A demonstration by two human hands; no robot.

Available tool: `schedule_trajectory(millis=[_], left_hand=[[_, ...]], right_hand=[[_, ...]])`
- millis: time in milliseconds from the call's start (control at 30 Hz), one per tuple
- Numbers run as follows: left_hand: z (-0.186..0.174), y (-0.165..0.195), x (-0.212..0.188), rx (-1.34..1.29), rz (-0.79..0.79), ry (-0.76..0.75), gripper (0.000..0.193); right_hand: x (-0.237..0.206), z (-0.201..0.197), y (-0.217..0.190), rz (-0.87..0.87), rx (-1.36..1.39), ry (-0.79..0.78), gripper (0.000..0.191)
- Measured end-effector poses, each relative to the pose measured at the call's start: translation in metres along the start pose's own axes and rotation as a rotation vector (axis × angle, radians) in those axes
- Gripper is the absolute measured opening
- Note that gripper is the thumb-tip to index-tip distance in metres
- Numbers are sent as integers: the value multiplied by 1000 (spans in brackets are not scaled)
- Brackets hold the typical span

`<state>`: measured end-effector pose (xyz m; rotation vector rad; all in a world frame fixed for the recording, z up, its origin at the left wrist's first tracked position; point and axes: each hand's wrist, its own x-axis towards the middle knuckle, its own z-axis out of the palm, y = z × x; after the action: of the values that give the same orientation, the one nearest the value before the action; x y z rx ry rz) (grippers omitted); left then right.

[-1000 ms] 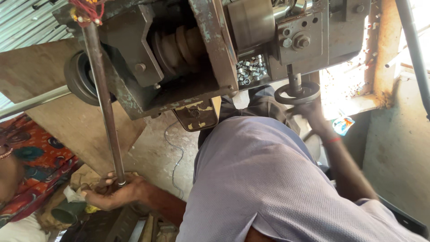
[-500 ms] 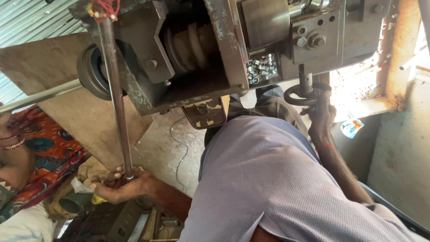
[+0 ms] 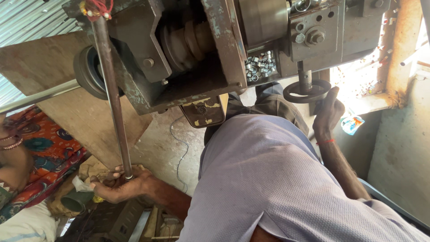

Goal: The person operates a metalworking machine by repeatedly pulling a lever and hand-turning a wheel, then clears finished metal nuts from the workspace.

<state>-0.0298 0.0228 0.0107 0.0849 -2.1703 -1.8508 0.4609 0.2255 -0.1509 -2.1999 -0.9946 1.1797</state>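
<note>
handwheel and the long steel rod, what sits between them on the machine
In the head view, between the handwheel and the long steel rod sit a stepped pulley and a heap of small metal rings.

Small crumpled packet [image 3: 352,124] — blue, white, red — on sunlit ledge, right of handwheel [image 3: 307,91]

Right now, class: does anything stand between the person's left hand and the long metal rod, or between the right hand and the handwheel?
Nothing visible does. The left hand already cups the lower end of the long metal rod, its fingers curled at the tip. The right hand rests directly against the rim of the dark handwheel under the machine.
</note>
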Motion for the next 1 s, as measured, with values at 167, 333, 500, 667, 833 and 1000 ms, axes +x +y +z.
schedule_trajectory(millis=[167,333,500,667,833,1000], left_hand=[[3,1,0,-64,-66,40,44],[1,2,-2,-18,-26,54,48],[1,1,-4,25,-80,52,51],[1,4,-10,-132,-42,-26,44],[-2,16,-32,808,1230,-306,46],[4,5,-4,-151,-57,52,45]], right_hand=[[-11,40,4,-217,-316,-466,49],[41,23,19,-393,-847,-490,36],[49,-22,29,-499,-696,-729,41],[39,14,5,-551,-822,-733,25],[71,18,-17,-257,-913,-688,38],[50,28,22,-763,-946,-625,30]])
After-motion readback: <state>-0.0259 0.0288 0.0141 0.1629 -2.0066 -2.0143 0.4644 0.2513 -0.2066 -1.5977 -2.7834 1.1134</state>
